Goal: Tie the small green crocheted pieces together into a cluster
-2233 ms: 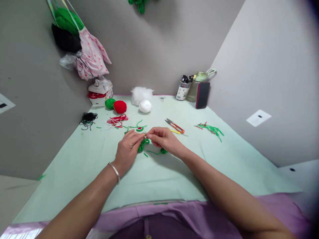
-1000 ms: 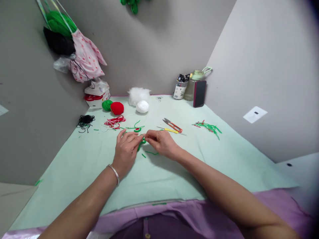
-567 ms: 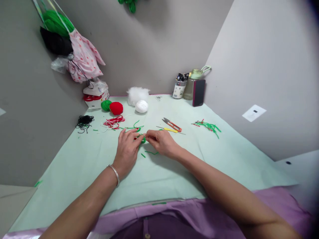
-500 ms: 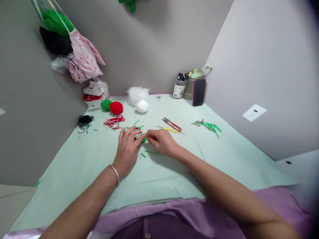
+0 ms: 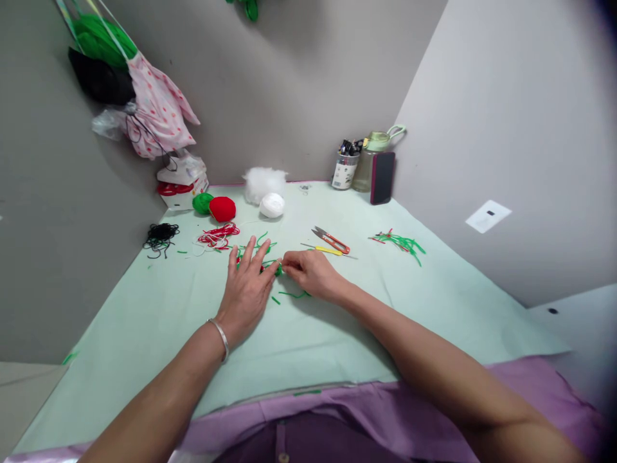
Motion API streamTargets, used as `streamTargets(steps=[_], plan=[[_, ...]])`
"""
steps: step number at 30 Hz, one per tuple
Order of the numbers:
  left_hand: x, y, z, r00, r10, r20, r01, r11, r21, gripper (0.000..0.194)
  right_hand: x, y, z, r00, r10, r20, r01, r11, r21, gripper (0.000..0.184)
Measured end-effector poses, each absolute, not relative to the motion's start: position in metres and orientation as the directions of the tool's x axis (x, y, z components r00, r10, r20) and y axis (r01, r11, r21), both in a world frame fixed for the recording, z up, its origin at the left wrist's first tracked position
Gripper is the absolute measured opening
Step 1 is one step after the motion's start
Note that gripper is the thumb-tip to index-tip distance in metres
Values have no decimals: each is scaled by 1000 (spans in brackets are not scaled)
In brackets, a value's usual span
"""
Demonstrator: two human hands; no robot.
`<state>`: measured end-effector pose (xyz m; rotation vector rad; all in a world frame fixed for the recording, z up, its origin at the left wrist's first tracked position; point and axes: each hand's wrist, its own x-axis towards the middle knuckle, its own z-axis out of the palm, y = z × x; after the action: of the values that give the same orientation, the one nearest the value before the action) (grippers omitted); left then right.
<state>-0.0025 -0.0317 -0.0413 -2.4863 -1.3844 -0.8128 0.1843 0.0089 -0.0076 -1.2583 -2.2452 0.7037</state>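
Seems to steady the green piece (image 5: 279, 271), centre and left of the scissors (image 5: 339, 243), beneath a wide-fingered left hand (image 5: 245, 287) while pinching narrowly beside it with the right hand (image 5: 315, 275), on what cannot be told, calling for small, careful pulls.

Yarn-strewn craft table (image 5: 183, 334) between walls

The small, curled green yarn piece (image 5: 278, 270) lies slightly left of centre in the scene, mostly hidden. Red shows just left of its visible green part; its full outline is unclear.
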Motion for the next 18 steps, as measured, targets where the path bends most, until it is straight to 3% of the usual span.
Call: streamTargets(steps=[18], plan=[[-6, -30, -44, 453, 740, 498, 830, -554, 66, 38, 183, 10, -12, -479, 868, 129, 619, 438, -652, 15]])
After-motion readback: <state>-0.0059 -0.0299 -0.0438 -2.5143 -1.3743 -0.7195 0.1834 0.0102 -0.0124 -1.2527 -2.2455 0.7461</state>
